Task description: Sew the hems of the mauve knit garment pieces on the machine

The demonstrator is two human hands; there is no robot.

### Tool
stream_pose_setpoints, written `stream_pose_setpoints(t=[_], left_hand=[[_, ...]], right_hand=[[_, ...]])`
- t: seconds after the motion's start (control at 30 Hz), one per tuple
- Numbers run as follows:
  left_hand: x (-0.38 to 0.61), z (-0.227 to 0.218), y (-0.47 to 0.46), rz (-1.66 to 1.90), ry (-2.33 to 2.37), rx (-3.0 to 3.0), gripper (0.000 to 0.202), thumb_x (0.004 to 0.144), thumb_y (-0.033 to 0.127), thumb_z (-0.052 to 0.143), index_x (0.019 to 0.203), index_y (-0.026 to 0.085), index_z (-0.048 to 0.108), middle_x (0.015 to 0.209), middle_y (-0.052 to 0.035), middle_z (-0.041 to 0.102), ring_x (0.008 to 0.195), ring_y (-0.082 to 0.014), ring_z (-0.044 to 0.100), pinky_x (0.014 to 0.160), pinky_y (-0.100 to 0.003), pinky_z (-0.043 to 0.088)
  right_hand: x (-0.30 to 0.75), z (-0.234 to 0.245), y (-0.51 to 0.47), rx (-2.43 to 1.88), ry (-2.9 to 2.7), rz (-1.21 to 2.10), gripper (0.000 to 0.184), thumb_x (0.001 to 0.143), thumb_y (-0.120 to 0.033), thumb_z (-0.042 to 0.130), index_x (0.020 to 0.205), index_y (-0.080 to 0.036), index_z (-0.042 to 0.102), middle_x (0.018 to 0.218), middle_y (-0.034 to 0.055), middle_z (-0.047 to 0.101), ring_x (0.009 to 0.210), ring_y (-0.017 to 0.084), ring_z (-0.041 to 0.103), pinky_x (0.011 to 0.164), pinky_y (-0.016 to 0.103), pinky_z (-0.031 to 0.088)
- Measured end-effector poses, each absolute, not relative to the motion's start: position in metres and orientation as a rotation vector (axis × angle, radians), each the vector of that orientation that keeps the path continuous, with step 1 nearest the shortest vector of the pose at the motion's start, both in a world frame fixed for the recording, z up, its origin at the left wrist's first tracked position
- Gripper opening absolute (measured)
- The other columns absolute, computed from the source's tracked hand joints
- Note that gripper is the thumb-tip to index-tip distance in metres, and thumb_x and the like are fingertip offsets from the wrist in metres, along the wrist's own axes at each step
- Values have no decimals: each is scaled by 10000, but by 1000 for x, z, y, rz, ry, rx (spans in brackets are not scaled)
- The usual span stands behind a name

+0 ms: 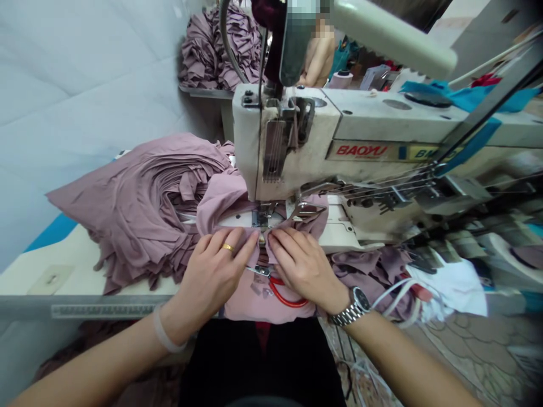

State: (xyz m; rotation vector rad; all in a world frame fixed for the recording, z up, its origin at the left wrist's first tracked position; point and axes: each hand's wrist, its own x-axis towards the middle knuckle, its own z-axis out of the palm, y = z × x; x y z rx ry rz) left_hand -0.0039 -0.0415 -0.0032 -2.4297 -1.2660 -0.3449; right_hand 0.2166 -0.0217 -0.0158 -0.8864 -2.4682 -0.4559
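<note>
Both hands work at a sewing machine, close in front of its needle and presser foot. My left hand, with a gold ring, has its fingers pressed together on a mauve fabric piece left of the foot. On the other side, my right hand pinches the same mauve cloth, its fingertips near the foot; a metal watch sits on that wrist. Beneath the hands lie scissors with red handles, on a pink cloth at the table's front edge. The cloth under the fingertips is partly hidden.
A large heap of mauve fabric pieces covers the table at left. More mauve cloth and white cords lie at right. Threads run along the machine arm. Behind stand another fabric pile and a person.
</note>
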Motion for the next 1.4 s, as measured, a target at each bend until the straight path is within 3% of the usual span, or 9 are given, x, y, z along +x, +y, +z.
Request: stream_pose_setpoints(t=[0.1, 0.27, 0.67, 1.2, 1.4], left_hand=[[4, -4, -39, -385, -1299, -2417, 451, 903, 159, 529, 1351, 207, 550, 1269, -112, 583, 1075, -276, 543, 826, -405, 456], [9, -10, -34, -474, -1225, -2479, 438, 902, 72, 444, 1327, 90, 550, 1318, -130, 574, 1153, -254, 523, 924, -385, 436], [10, -13, -32, -555, -1234, -2510, 409, 887, 92, 485, 1288, 59, 561, 1305, -122, 587, 1162, -256, 517, 956, -392, 408], [7, -15, -29, -532, -1230, -2517, 426, 903, 119, 478, 1322, 94, 550, 1329, -122, 574, 1152, -260, 526, 927, -401, 410], [9, -14, -29, -506, -1253, -2505, 433, 915, 110, 461, 1341, 93, 533, 1339, -124, 564, 1150, -256, 523, 940, -398, 402]], right_hand=[[211, -20, -21, -885, -2430, -388, 347, 895, -81, 465, 1208, -8, 595, 1242, 198, 623, 1174, 295, 538, 960, 453, 495], [205, -22, -22, -1011, -2266, -105, 366, 913, -87, 413, 1239, -40, 574, 1251, 163, 631, 1196, 254, 549, 990, 429, 497], [197, -17, -28, -1075, -2471, -422, 359, 942, -127, 442, 1260, -39, 583, 1350, 158, 571, 1213, 296, 510, 953, 438, 470], [201, -19, -25, -1058, -2457, -317, 385, 931, -170, 469, 1282, -45, 566, 1358, 155, 564, 1228, 305, 494, 972, 460, 461], [202, -21, -22, -1050, -2389, -283, 402, 926, -196, 467, 1269, -12, 567, 1310, 198, 581, 1200, 310, 517, 979, 474, 473]])
